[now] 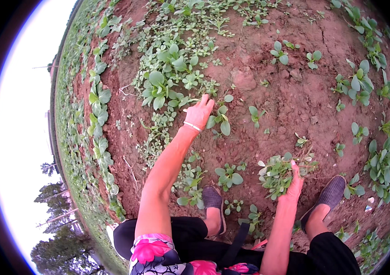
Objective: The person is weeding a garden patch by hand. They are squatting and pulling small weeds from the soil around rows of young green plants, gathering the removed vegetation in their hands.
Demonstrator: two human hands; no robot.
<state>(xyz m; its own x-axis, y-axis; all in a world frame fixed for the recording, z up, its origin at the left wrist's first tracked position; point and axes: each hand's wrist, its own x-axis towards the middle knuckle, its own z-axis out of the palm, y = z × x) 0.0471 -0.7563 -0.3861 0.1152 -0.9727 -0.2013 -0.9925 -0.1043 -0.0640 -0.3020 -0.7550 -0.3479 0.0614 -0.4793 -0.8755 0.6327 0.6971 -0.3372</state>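
Note:
My left hand (200, 111), with a pale bracelet at the wrist, reaches down among low green plants; its fingertips touch or nearly touch small leaves, and whether they grip a stem is hidden. Just left of it grows a broad-leaved seedling (157, 89), and at its right stands another seedling (223, 120). My right hand (294, 185) is closed around a bunch of pulled green plants (277, 173), whose thin roots stick out to the right, above the soil near my right shoe.
My two dark shoes (329, 194) (213, 199) stand on reddish soil (243, 151) between scattered seedlings. A dense weed patch (188, 44) spreads at the top. A row of leafy plants (98, 106) runs along the left, and more seedlings (385, 168) grow at the right.

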